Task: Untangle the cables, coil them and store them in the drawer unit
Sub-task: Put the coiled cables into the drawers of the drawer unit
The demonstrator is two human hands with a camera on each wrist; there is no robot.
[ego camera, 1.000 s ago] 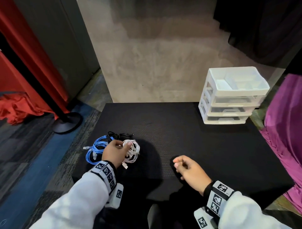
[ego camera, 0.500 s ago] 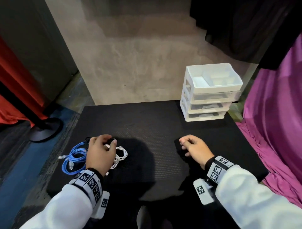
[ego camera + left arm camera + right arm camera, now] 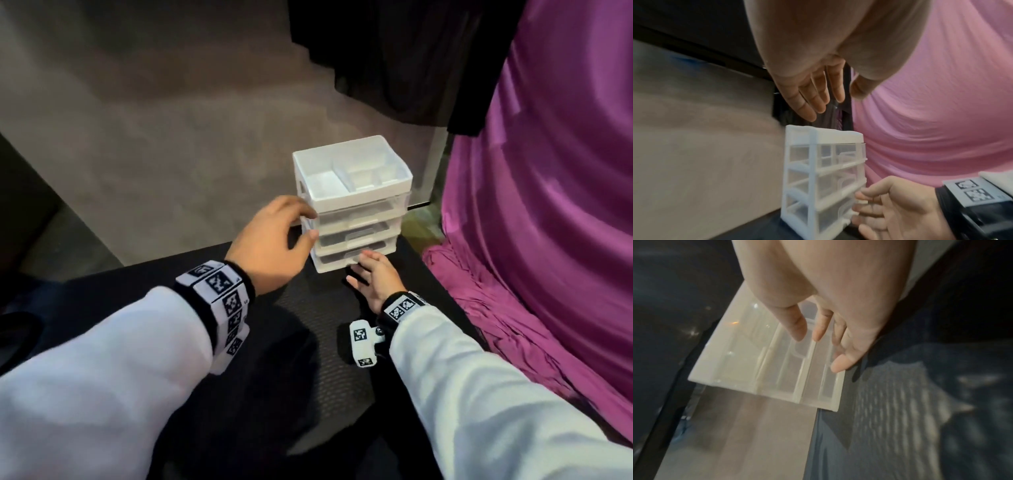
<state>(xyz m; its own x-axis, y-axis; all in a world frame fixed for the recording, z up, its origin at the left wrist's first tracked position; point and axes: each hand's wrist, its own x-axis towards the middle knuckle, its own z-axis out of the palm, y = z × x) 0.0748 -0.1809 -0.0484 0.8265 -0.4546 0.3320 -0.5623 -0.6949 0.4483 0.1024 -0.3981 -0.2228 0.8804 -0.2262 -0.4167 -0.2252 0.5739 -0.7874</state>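
My left hand [image 3: 270, 246] is up by the left side of the drawer unit [image 3: 352, 205], at about 12 o'clock from me. Its fingers are loose and hold nothing. The unit stands at the far edge of the black surface [image 3: 308, 342]. My right hand [image 3: 375, 275] is at the bottom drawer [image 3: 346, 262], fingers straight and apart, tips at its front. I can't see the cables. A purple cloth [image 3: 548, 240] hangs at 2 o'clock.

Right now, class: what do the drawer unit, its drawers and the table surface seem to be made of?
Drawer unit: probably moulded plastic, opaque white, smooth frame. Drawers: likely clear, slightly frosted plastic; you see through them. Table surface: black mat, perhaps rubber or foam, matte with a fine ribbed texture.
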